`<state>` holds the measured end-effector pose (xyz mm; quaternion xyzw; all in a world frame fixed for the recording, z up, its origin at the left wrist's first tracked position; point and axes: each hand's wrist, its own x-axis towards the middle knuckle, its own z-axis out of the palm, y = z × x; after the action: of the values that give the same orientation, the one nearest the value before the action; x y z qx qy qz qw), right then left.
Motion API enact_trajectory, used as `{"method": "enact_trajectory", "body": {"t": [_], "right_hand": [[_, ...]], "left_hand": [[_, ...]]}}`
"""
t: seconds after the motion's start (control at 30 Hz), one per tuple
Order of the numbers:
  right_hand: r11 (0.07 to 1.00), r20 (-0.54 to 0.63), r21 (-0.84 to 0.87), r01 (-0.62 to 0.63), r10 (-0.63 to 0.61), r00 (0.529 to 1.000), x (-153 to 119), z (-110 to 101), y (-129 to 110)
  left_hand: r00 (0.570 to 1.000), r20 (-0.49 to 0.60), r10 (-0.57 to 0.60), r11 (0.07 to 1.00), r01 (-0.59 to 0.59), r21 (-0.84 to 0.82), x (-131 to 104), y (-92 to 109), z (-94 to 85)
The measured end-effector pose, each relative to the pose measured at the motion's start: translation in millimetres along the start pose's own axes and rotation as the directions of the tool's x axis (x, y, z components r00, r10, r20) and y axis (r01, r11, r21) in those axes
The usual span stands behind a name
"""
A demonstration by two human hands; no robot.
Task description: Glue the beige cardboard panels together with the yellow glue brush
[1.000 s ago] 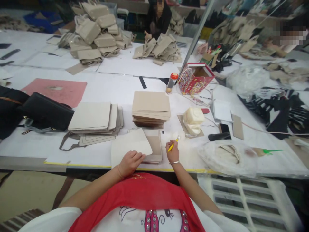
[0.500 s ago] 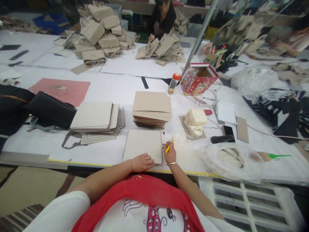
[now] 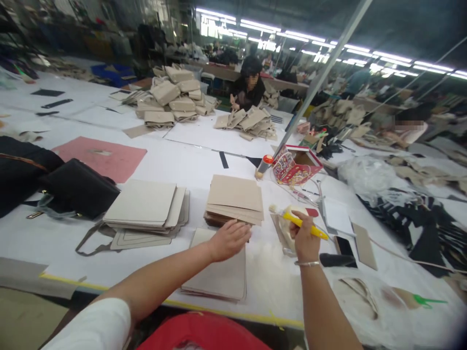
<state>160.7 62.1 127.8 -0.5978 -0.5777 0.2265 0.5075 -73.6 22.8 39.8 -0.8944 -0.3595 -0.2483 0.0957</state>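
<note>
My left hand (image 3: 229, 239) reaches forward with fingers spread, its tips at the lower edge of the stack of tan cardboard panels (image 3: 235, 199). It hovers over a light beige panel (image 3: 219, 272) lying flat near the table's front edge. My right hand (image 3: 304, 238) is closed around a yellow-handled brush (image 3: 299, 221), whose bristles point left. That hand covers part of a cream glue container (image 3: 288, 228) on a small card. A second stack of pale beige panels (image 3: 144, 206) lies to the left.
A black bag (image 3: 76, 187) and a pink sheet (image 3: 104, 156) lie at the left. A red patterned box (image 3: 294, 167), a small bottle with a red cap (image 3: 263, 166), a phone (image 3: 343, 247) and black scraps sit at the right. A person works behind heaps of beige bags (image 3: 175, 97).
My head has lifted, showing the room. My left hand left the beige panel's near edge and reached to the tan stack. My right hand moved right, toward the glue container, with the brush.
</note>
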Motion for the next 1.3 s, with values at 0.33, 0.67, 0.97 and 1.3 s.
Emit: {"method": "enact_trajectory", "body": {"t": [0.33,0.67,0.97,1.3], "right_hand": [[0.965,0.463,0.227,-0.130,0.010,0.886,58.5,138.0,-74.0],[0.993,0.709,0.035,-0.111,0.053,0.703,102.6,219.8,-49.0],[0.969,0.325,-0.010,-0.247,0.237,0.916,139.1,185.4,-1.5],[0.902,0.380,-0.270,0.337,-0.221,0.898,117.9,94.8,12.4]], "left_hand": [[0.888,0.280,-0.366,0.929,0.364,0.061,53.2,-58.9,-2.1],[0.924,0.198,-0.329,0.944,0.321,0.069,40.3,-55.7,9.8],[0.918,0.180,-0.353,0.936,0.349,0.054,45.3,-53.4,2.4],[0.884,0.330,-0.332,0.943,0.322,0.086,66.7,-67.6,-8.9]]}}
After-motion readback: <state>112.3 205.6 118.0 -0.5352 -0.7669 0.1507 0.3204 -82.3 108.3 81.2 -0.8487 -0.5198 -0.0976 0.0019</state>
